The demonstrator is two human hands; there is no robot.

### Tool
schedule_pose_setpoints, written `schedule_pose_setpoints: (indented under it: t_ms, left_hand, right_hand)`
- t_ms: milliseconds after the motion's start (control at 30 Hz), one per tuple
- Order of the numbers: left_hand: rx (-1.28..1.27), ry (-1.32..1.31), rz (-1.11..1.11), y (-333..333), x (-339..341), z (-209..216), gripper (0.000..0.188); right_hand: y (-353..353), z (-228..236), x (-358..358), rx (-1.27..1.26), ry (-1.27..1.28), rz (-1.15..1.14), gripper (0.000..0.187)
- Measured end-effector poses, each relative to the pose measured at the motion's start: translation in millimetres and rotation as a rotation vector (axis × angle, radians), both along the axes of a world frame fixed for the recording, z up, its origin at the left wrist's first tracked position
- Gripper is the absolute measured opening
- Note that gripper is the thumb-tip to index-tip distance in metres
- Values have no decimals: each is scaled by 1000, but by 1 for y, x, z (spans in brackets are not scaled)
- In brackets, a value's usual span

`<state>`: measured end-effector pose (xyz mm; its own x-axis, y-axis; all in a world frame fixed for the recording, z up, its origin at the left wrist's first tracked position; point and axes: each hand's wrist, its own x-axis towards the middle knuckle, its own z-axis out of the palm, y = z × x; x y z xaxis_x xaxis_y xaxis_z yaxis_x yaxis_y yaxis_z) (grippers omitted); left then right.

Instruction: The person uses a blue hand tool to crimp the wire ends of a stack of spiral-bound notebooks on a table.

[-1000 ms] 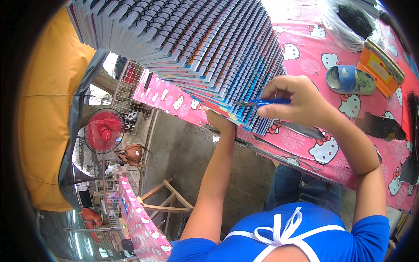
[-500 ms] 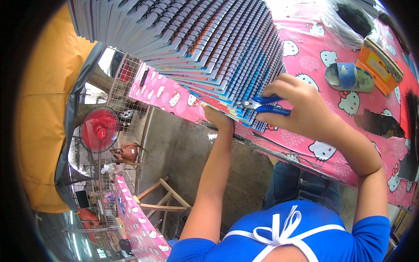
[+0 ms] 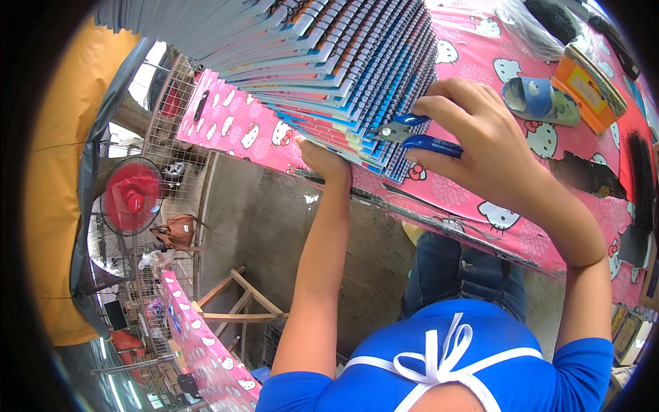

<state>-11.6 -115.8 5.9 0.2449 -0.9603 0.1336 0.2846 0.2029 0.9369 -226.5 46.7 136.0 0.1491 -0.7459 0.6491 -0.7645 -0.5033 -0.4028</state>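
Note:
A tall fanned stack of spiral notebooks with dark coil bindings leans across the table. My right hand holds small blue-handled cutting pliers, fingers on one handle and thumb by the other. The handles are spread, and the jaws point left at the coil ends along the stack's near edge. Whether the jaws touch a wire is too small to tell. My left hand presses against the lower left side of the stack; a fingertip shows, while the other fingers are hidden by the notebooks.
Pink patterned cloth covers the table, torn at the right. A blue tape roll, an orange box, a plastic bag and a black brush lie there. Left are a red fan and a wooden frame.
The whole view has shifted, so the table and stack appear higher and further left. The pliers' handles are spread a little wider. My left hand remains at the stack's side.

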Motion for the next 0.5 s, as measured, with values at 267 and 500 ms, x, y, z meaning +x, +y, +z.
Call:
schedule_pose_setpoints:
  t_ms: [267, 500]
  left_hand:
    - [-12, -358, 124, 1, -8, 1, 54]
    - [42, -268, 149, 1, -3, 2, 46]
  right_hand:
    - [-21, 7, -19, 961, -569, 217, 37]
    - [-3, -32, -13, -106, -137, 65, 38]
